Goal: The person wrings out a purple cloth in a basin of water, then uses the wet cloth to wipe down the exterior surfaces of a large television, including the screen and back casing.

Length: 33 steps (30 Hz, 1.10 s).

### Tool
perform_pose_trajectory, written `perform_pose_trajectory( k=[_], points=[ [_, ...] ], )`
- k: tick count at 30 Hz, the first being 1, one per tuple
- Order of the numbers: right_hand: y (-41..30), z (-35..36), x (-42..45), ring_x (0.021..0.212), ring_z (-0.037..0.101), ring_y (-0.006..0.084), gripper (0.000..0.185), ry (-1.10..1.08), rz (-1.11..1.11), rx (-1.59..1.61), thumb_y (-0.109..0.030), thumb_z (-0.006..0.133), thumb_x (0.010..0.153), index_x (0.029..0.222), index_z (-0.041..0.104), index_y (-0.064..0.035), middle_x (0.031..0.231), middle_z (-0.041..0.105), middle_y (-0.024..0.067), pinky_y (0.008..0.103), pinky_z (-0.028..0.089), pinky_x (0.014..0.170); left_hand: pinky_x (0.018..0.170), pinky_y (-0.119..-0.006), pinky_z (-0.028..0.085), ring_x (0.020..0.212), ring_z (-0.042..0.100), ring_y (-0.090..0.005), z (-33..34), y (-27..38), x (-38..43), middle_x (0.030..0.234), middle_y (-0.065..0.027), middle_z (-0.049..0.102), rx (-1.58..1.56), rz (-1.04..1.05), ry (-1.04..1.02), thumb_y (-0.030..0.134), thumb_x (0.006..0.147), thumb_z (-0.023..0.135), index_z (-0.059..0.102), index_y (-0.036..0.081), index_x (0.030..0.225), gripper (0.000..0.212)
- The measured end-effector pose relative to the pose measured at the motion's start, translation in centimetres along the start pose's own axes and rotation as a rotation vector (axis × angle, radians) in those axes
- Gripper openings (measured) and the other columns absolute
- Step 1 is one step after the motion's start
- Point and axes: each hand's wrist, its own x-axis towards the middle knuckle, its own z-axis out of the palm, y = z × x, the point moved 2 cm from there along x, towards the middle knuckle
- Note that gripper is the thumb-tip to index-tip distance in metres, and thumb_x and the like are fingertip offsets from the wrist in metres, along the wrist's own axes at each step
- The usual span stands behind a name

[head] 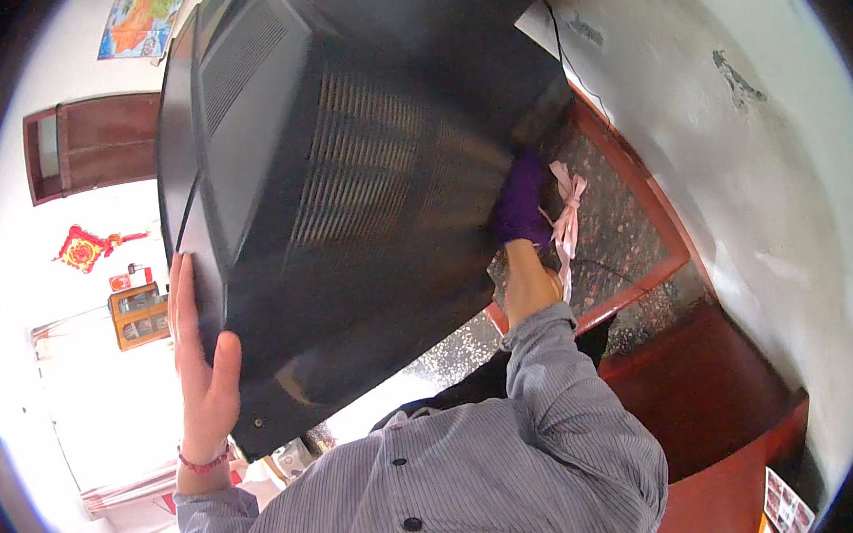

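A large black box-shaped television [368,270] with slotted vents fills the middle of the view, its rear towards the wall. My left hand [205,360] grips its front edge, fingers along the front and thumb on the side. Down at the rear, my right hand [533,278] is wrapped by or holding a purple cloth [521,198] against the television's back; its fingers are hidden. Beside the cloth, a knotted pink strip [568,217] lies on a speckled stand top [614,218] with a red-brown rim.
A thin black cable [568,60] runs down the stained, peeling wall [743,174] on the right. A red-brown wooden surface [697,382] lies at lower right. Across the room are a wall map [141,24], a red knot ornament [81,249] and a small glass-fronted cabinet [140,315].
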Motion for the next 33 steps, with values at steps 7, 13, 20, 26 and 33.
perform_pose_trajectory(
  k=[7, 13, 20, 26, 33],
  points=[
    [-15.3, -4.0, -7.8, 0.123, 0.044, 0.0274, 0.050, 0.204, -0.298, 0.266, -0.022, 0.050, 0.086, 0.133, 0.043, -0.0061, 0.134, 0.045, 0.0125, 0.0391, 0.031, 0.105, 0.112, -0.038, 0.013, 0.140, 0.018, -0.0293, -0.2, -0.3, -0.4, 0.149, -0.0177, 0.025, -0.078, 0.078, 0.050, 0.028, 0.098, 0.036, 0.029, 0.000, 0.142, 0.053],
    [-24.9, -7.2, -14.2, 0.122, 0.045, 0.0280, 0.049, 0.279, -0.590, 0.426, -0.021, 0.051, 0.085, 0.132, 0.045, -0.0062, 0.133, 0.046, 0.0127, 0.0398, 0.032, 0.104, 0.113, -0.035, 0.015, 0.140, 0.019, -0.0242, 0.3, -1.0, 0.4, 0.149, -0.0128, 0.028, -0.178, 0.053, 0.073, 0.032, 0.100, 0.034, 0.033, 0.004, 0.142, 0.050],
    [-13.4, -1.8, -12.9, 0.121, 0.045, 0.0286, 0.048, 0.115, -0.348, 0.410, -0.020, 0.052, 0.084, 0.130, 0.046, -0.0063, 0.131, 0.047, 0.0128, 0.0405, 0.032, 0.104, 0.113, -0.035, 0.014, 0.140, 0.020, -0.0238, 0.3, -0.5, -0.1, 0.148, -0.0124, 0.029, -0.197, 0.028, 0.071, 0.037, 0.099, 0.032, 0.032, 0.003, 0.142, 0.054],
    [-2.1, 3.5, -10.1, 0.120, 0.046, 0.0292, 0.048, 0.014, 0.028, 0.241, -0.020, 0.053, 0.083, 0.129, 0.047, -0.0064, 0.130, 0.048, 0.0129, 0.0411, 0.032, 0.103, 0.113, -0.033, 0.013, 0.139, 0.022, -0.0213, 0.2, -0.1, -0.3, 0.147, -0.0109, 0.031, -0.331, -0.072, 0.069, 0.045, 0.099, 0.022, 0.031, 0.002, 0.142, 0.062],
    [-0.9, 2.7, -7.7, 0.118, 0.047, 0.0298, 0.047, 0.041, 0.118, 0.138, -0.019, 0.053, 0.082, 0.128, 0.048, -0.0065, 0.128, 0.049, 0.0131, 0.0419, 0.033, 0.103, 0.112, -0.035, 0.017, 0.137, 0.027, -0.0243, 0.1, -1.2, 0.8, 0.143, -0.0128, 0.037, -0.321, 0.024, 0.101, 0.046, 0.099, 0.017, 0.036, 0.004, 0.140, 0.061]
  ],
)
